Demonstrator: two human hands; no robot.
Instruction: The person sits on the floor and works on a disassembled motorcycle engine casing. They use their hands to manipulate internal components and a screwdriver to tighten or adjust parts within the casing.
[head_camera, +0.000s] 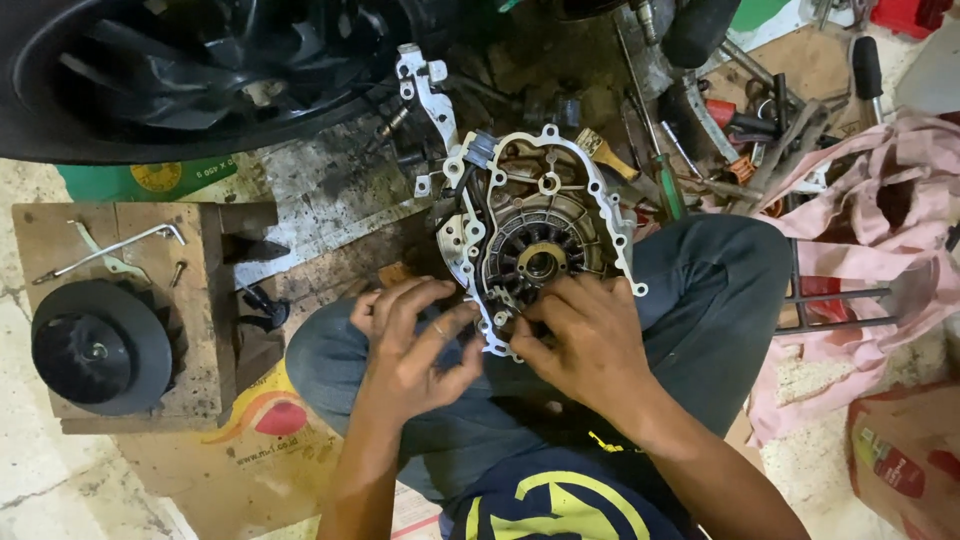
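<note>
Floor's pale, cracked concrete (40, 480), pretty grimy, w/ flattened cardboard (250, 440) spread over it and a greasy grey sheet (320, 195) further up. Left side there's a low wooden block (200, 300) holding a black round pulley-type disc (100, 345), a bent metal rod (110, 248) and a screw, and a big black wheel (190, 70) fills the top left corner. Top right is a messy pile of hand tools (740, 120) on more cardboard, next to a pink cloth (870, 230) draped over a metal rack, plus a brown paper bag (905, 460) bottom right; light's dim and warm-ish.
</note>
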